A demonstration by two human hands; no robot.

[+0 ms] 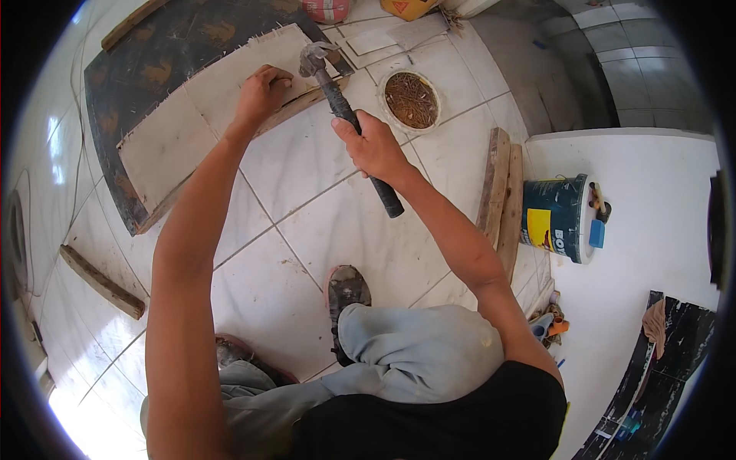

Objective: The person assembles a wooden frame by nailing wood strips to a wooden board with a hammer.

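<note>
My right hand (373, 147) grips a hammer (334, 93) by its black handle, the metal head up beside the board's far right end. My left hand (263, 93) rests at the near edge of a pale wooden board (165, 146), its fingers pinched together. Whatever sits between those fingers is too small or hidden to make out. Under the pale board lies a larger dark panel (115, 80) with brownish patches, and a wooden batten (295, 106) runs along the near side. Right of the hammer stands a round white tub (437, 115) of thin brown pieces that look like nails.
Wooden lengths (498, 184) lie on the tiled floor at the right, near a dark paint bucket (556, 218). Another wood piece (103, 282) lies at the left. A red container (326, 9) and a yellow one (410, 9) stand at the back. My shoe (349, 287) is below.
</note>
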